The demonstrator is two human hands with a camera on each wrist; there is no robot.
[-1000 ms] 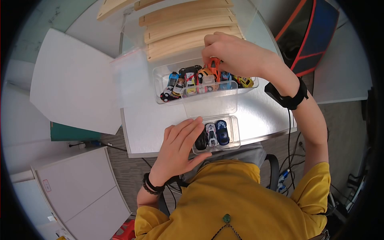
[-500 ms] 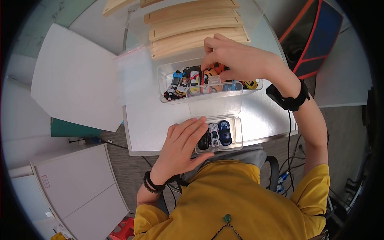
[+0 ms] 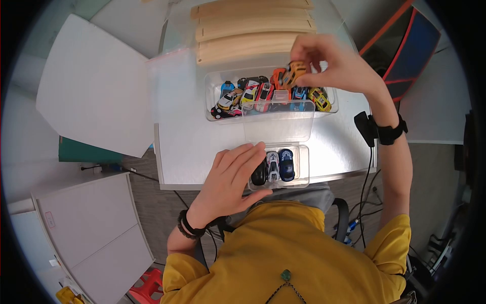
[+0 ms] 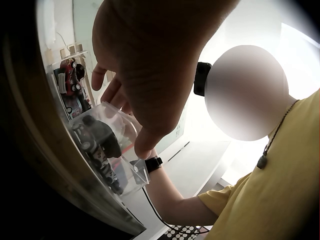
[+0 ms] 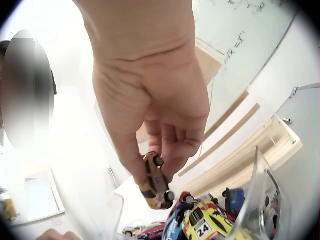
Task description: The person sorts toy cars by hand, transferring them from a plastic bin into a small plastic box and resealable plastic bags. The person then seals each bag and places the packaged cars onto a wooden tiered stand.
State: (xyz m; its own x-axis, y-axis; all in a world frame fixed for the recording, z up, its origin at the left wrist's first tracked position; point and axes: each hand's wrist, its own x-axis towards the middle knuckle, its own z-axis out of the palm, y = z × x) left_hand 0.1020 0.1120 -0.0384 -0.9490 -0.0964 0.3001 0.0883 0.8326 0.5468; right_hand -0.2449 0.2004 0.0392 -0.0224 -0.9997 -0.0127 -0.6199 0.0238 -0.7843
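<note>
My right hand (image 3: 331, 63) pinches an orange toy car (image 3: 293, 74) between thumb and fingers, above a long clear plastic box (image 3: 213, 83). In the right wrist view the orange car (image 5: 154, 182) hangs tilted, its wheels turned sideways. Beneath it, several toy cars fill the long box, among them a yellow car (image 5: 205, 222) marked 24. My left hand (image 3: 228, 175) rests with straight fingers against the left side of a small clear box (image 3: 302, 164). Inside that box stand a black car (image 3: 259, 175), a white car (image 3: 273, 167) and a dark blue car (image 3: 286, 164) side by side.
The small box's clear lid (image 3: 278, 129) stands open toward the long box, overlapping its front wall. Behind the long box lie curved wooden slats (image 3: 253, 48). A translucent plastic bag (image 3: 174, 96) lies at the left, beside a white panel (image 3: 93, 86). The table's front edge runs close below the small box.
My right hand has reached into the long box, taken hold of the orange car and lifted it up and to the right. The left hand stays at the small box.
</note>
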